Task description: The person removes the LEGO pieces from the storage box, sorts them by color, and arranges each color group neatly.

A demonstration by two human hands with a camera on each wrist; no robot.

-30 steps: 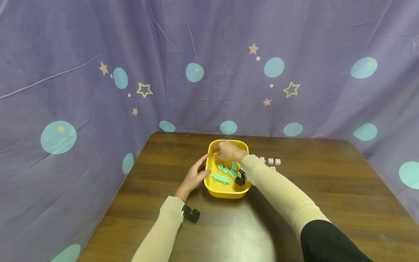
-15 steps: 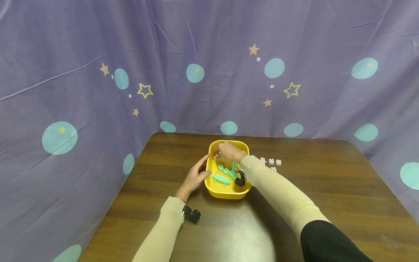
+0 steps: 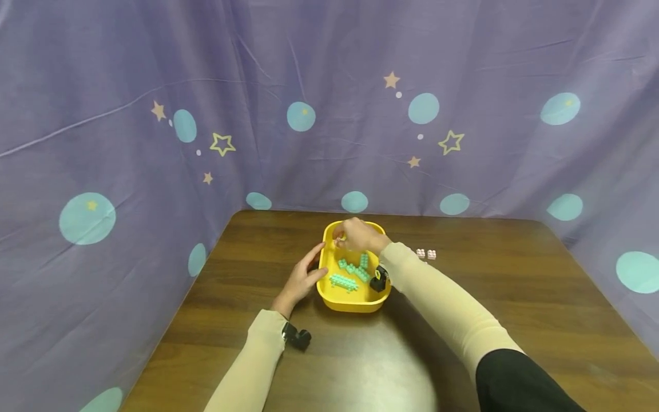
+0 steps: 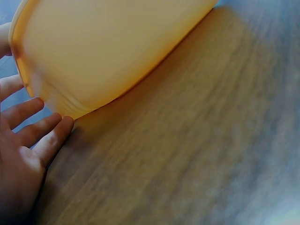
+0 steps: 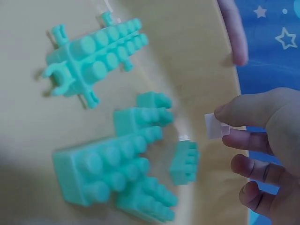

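A yellow plastic tub [image 3: 355, 308] stands on the wooden table. My left hand [image 3: 298, 280] rests against its left wall, thumb at the rim and fingers spread along the outside. Over the tub's far left part, my right hand [image 3: 356, 234] pinches a small pale pink building brick [image 5: 214, 126] between thumb and index finger, close to the wall. Its other fingers curl loosely below. Inside the tub lie mint-green building bricks: a long studded piece with small side pegs [image 5: 101, 54], a large brick [image 5: 101, 171] and several smaller ones, among them a brick near the wall [image 5: 184, 162].
Beyond my right forearm, a few pale pink bricks [image 3: 431, 254] lie on the table [image 3: 494, 286], partly hidden by the sleeve. A purple curtain [image 3: 329, 154] with stars and dots hangs behind and left of the table.
The head view has shifted slightly, so the scene sits a little further left. My right hand stays at the tub's far left part, and my left hand keeps its place on the wall.
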